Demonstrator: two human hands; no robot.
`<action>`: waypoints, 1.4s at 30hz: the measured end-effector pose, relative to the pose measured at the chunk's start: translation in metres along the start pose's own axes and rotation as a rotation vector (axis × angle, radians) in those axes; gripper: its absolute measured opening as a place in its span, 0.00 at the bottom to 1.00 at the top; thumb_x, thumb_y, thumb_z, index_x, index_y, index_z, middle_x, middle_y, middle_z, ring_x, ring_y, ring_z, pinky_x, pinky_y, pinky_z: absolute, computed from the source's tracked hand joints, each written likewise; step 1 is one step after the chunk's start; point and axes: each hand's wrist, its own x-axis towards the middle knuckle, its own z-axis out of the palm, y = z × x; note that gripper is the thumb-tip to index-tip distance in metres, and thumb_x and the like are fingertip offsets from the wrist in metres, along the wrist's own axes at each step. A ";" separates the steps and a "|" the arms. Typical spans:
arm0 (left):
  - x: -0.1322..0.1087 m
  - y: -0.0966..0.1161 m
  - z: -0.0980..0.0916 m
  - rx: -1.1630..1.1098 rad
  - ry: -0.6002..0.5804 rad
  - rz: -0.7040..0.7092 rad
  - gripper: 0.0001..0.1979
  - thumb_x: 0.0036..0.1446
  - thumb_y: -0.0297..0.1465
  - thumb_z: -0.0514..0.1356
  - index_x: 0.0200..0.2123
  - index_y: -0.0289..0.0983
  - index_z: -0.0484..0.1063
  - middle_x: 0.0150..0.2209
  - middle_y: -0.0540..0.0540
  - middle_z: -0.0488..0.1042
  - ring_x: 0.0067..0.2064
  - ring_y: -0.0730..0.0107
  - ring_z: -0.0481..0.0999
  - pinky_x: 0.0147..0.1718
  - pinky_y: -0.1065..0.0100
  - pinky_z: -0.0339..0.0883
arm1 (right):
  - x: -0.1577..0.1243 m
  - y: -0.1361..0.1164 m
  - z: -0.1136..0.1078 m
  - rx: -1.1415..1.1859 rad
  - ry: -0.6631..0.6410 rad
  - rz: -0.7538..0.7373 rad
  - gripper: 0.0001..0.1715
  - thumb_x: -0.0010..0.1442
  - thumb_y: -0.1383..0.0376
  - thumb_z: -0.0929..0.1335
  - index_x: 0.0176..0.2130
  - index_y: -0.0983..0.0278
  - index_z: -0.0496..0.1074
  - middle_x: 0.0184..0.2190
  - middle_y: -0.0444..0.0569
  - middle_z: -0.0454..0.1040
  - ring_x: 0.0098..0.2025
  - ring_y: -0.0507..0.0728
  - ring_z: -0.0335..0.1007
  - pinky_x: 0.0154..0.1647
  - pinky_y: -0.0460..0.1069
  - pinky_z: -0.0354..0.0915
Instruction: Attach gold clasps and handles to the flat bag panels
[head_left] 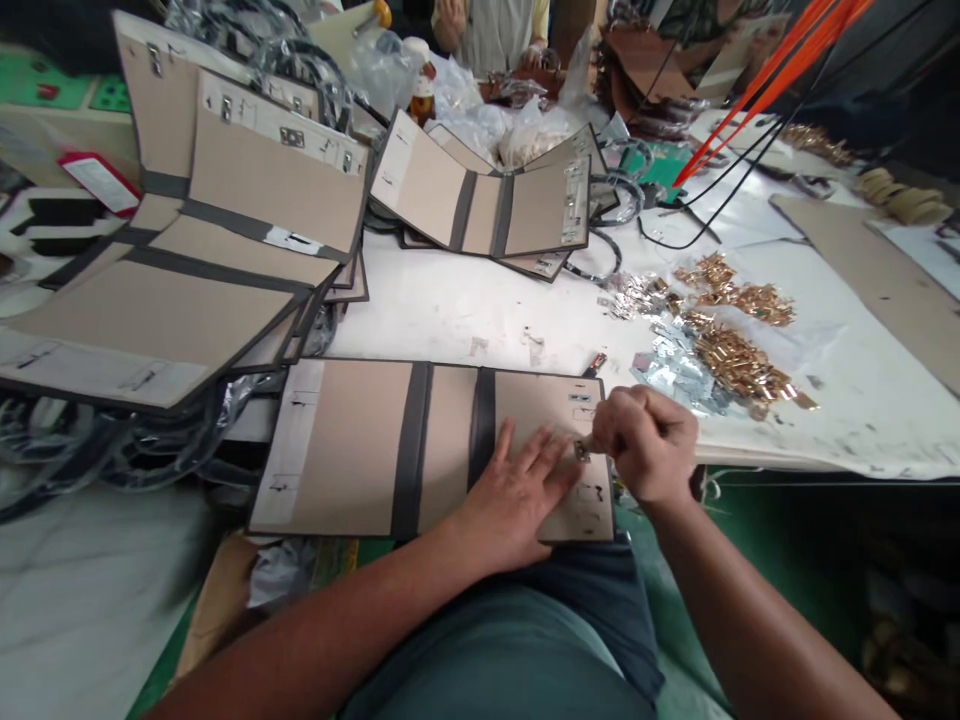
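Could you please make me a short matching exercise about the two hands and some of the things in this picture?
Column one
1. left hand
2. right hand
3. gold-coloured metal pieces
4. orange cords

Column two
A. at the picture's upper right
B. spread flat on the open panel
C. heaped on the white table
D. curled closed, beside the small metal plate

Right pairs: 1-B, 2-D, 3-C, 4-A

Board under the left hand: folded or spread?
Spread. The board's tan panels lie side by side, both dark strips between them exposed, the left hand flat on it.
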 end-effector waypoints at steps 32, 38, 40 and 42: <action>-0.002 0.004 -0.003 -0.065 0.030 -0.014 0.46 0.59 0.51 0.66 0.74 0.38 0.56 0.76 0.34 0.49 0.78 0.42 0.40 0.71 0.32 0.16 | -0.012 -0.001 -0.019 -0.108 -0.060 0.106 0.30 0.70 0.54 0.69 0.21 0.63 0.60 0.16 0.43 0.62 0.19 0.48 0.58 0.23 0.46 0.56; -0.010 0.009 -0.008 -0.167 0.122 0.033 0.37 0.57 0.41 0.69 0.67 0.38 0.67 0.72 0.37 0.61 0.75 0.40 0.52 0.73 0.32 0.32 | -0.087 -0.023 -0.063 -0.490 -0.053 0.615 0.37 0.65 0.39 0.69 0.22 0.65 0.64 0.18 0.44 0.63 0.22 0.49 0.58 0.24 0.45 0.56; -0.015 0.012 -0.022 -0.238 0.225 0.064 0.28 0.60 0.34 0.65 0.63 0.38 0.72 0.68 0.41 0.69 0.71 0.46 0.62 0.73 0.40 0.48 | -0.115 -0.018 -0.071 -0.460 0.036 0.729 0.39 0.65 0.36 0.67 0.22 0.65 0.63 0.19 0.44 0.62 0.22 0.49 0.58 0.24 0.45 0.56; -0.021 0.014 -0.044 -0.334 0.347 0.075 0.23 0.63 0.27 0.60 0.62 0.37 0.73 0.64 0.43 0.74 0.66 0.56 0.70 0.69 0.54 0.61 | -0.131 -0.011 -0.071 -0.409 0.097 0.765 0.39 0.64 0.35 0.65 0.22 0.64 0.62 0.19 0.44 0.61 0.23 0.50 0.57 0.25 0.45 0.56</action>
